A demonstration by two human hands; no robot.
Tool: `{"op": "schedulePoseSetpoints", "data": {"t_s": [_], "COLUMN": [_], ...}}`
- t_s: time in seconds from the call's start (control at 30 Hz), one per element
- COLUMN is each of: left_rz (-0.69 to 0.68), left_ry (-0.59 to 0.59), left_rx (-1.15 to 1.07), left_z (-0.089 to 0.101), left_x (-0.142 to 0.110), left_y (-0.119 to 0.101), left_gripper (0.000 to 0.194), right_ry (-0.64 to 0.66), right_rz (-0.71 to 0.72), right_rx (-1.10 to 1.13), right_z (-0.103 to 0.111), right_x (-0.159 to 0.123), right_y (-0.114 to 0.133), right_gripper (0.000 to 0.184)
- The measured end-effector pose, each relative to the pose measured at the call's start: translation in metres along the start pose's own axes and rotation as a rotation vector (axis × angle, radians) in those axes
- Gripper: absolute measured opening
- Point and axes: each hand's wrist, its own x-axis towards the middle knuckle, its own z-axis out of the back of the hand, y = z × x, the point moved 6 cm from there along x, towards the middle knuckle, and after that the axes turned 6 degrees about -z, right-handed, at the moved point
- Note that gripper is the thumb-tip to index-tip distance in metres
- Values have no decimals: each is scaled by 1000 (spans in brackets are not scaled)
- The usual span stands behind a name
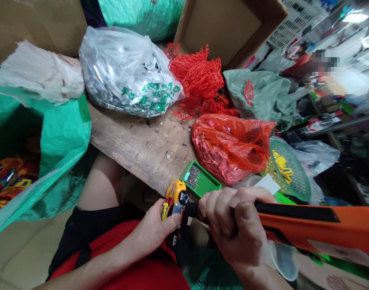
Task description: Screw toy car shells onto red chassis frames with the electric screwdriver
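Observation:
My left hand (156,221) is wrapped round a yellow and dark toy vehicle (176,193) with black wheels, just off the table's near edge. In my right hand (237,223) is an orange and black power screwdriver (311,225), held with its body pointing right. The tool's dark front end meets the toy; its very tip is hidden. Just beyond the toy sits a small green basket (213,186) with many tiny metal screws (195,176) at its left end.
On the wooden table (136,145) stand a clear bag of silvery parts (118,76), a heap of red plastic frames (199,76) and a red bag (226,145). A green basket (303,177) holds yellow pieces. At left, an open green sack (66,125) contains colourful toys.

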Motion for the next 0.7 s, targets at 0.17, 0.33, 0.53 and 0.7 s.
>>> {"op": "schedulePoseSetpoints", "data": {"t_s": [0.17,0.33,0.53,0.7], "left_rz": [-19,-13,-26,16], "left_ry": [7,27,25,-40], "left_rx": [13,20,26,-44], "left_z": [1,1,0,-1], "left_x": [-1,-1,-3,0], "left_y": [1,2,1,5], "left_gripper": [62,62,59,49], "right_ry": [-13,-6,-45,-53], "right_rz": [19,4,-18,-26], "right_rx": [-18,5,0,11], "right_z": [-3,-5,-5,-5], "right_x": [4,7,11,12], "right_y": [1,-1,-4,-6], "right_gripper": [34,34,38,30]}}
